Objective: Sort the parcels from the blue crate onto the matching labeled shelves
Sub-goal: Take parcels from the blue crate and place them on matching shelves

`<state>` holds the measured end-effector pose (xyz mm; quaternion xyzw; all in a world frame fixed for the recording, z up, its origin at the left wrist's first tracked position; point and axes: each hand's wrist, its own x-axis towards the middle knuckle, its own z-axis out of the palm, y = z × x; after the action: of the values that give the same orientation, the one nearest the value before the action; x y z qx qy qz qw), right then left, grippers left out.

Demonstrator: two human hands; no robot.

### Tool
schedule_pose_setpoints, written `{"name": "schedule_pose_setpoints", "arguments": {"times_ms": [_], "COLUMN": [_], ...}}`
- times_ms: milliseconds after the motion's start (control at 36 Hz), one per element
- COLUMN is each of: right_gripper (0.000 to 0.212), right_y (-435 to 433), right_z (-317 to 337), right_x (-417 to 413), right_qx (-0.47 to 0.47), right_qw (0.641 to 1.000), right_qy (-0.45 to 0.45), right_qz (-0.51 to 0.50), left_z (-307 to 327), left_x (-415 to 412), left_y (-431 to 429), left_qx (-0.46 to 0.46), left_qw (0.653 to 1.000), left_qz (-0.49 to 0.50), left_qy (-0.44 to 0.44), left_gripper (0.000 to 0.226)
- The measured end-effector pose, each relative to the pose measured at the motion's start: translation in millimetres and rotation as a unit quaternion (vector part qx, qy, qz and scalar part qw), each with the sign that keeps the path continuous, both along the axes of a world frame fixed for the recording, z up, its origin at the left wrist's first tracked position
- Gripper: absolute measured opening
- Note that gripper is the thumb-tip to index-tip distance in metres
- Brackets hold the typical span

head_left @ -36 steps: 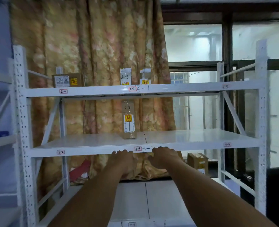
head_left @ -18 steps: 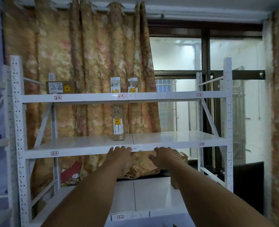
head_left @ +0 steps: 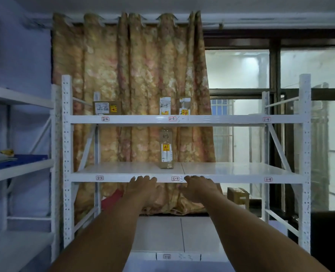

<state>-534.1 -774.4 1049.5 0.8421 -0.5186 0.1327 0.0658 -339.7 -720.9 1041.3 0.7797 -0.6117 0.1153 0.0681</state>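
Observation:
A white metal rack stands before me with labelled shelves. On the middle shelf [head_left: 231,169] a tall brown parcel [head_left: 166,149] marked 3-3 stands upright above the 3-3 label [head_left: 175,178]. The top shelf [head_left: 221,119] carries a flat brown box [head_left: 106,107] marked 2-2 and two small upright white parcels [head_left: 165,106] [head_left: 184,106]. My left hand [head_left: 143,186] and my right hand [head_left: 199,186] reach forward, empty, with fingers relaxed just below the middle shelf's front edge. The blue crate is out of view.
A second white rack [head_left: 19,167] stands at the left with a blue mat on one shelf. A floral curtain [head_left: 131,75] hangs behind the rack, a window at the right. A cardboard box [head_left: 238,196] sits on the floor behind the rack. The bottom shelf [head_left: 162,234] lies below my arms.
The view has pulled back and tilted up, so the rack looks farther off and the ceiling shows. Both hands stay stretched out empty near the middle shelf's edge.

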Motion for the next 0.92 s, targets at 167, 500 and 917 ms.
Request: {"name": "schedule_pose_setpoints", "arguments": {"times_ms": [167, 500, 917], "right_gripper": [0.064, 0.07, 0.069], "right_y": [30, 173, 415], "right_z": [7, -15, -146], "right_x": [82, 316, 539], "right_qx": [0.011, 0.027, 0.021], "right_qw": [0.997, 0.949, 0.819], "right_qy": [0.025, 0.054, 0.147], "right_qz": [0.078, 0.308, 0.555], "left_z": [-9, -57, -195], "left_x": [79, 253, 383], "left_y": [59, 266, 536], "left_qx": [-0.034, -0.03, 0.038], "left_qw": [0.997, 0.953, 0.834], "left_qz": [0.067, 0.3, 0.537], "left_qy": [0.019, 0.018, 0.122], "left_gripper": [0.053, 0.07, 0.064]}}
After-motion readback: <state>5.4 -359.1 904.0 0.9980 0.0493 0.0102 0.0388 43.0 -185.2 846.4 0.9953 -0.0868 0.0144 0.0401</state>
